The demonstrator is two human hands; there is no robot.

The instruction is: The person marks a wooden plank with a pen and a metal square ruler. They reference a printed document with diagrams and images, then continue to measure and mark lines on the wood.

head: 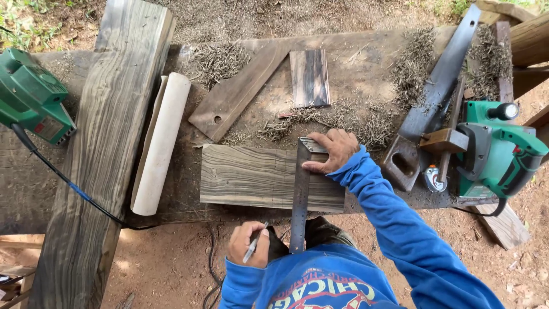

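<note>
Right hand [334, 150] fingers spread, pressing metal square [299, 194] onto wood board [251, 177]; left hand [249, 245] pinching pencil [255, 243]

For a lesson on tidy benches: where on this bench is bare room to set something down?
Bare: bench left of the plank. Crowded: right end with saw and planer; shavings behind the board.

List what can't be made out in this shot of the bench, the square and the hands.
- Head view: metal square, lower end hidden behind the person's blue top.
- Pen in the left hand: tip too small to tell.
- Right hand covers the square's head.
- Green power tool, cut off by the left edge.
</note>
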